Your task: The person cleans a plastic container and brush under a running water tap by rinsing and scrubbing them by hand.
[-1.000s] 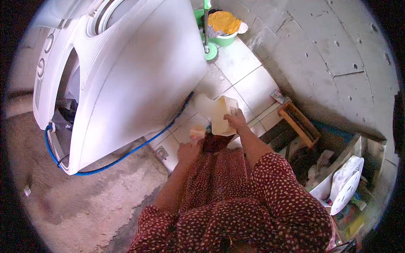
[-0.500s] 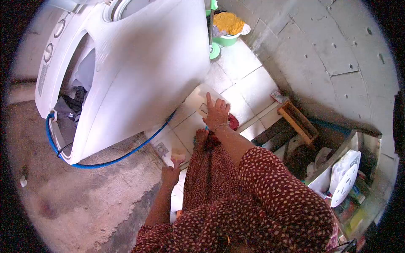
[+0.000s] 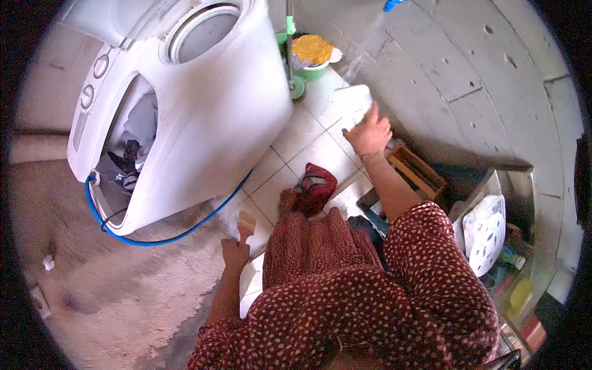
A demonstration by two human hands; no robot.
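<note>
Brush sits gripped in left hand over white tiles, right hand by container, grip unclear.

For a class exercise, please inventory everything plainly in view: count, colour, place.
Plastic washing machine: one, white, upper left
Crumpled clothes: several, grey-black, inside machine
Flexible hose: one, blue, along machine
Upright pole: one, green-grey, top centre
Round tub: one, green, behind pole
Bunched cloth: one, mustard, in tub
Small tap: one, blue, top edge
Boxy container: one, white, upper centre
Crumpled fabric: one, red, centre
Wooden frame: one, brown, right
Perforated panel: one, white, far right
Bristled brush: one, pale, lower centre
Dotted dress: one, maroon, bottom
Left hand: one, bare, gripping brush
Right hand: one, bare, by container
</note>
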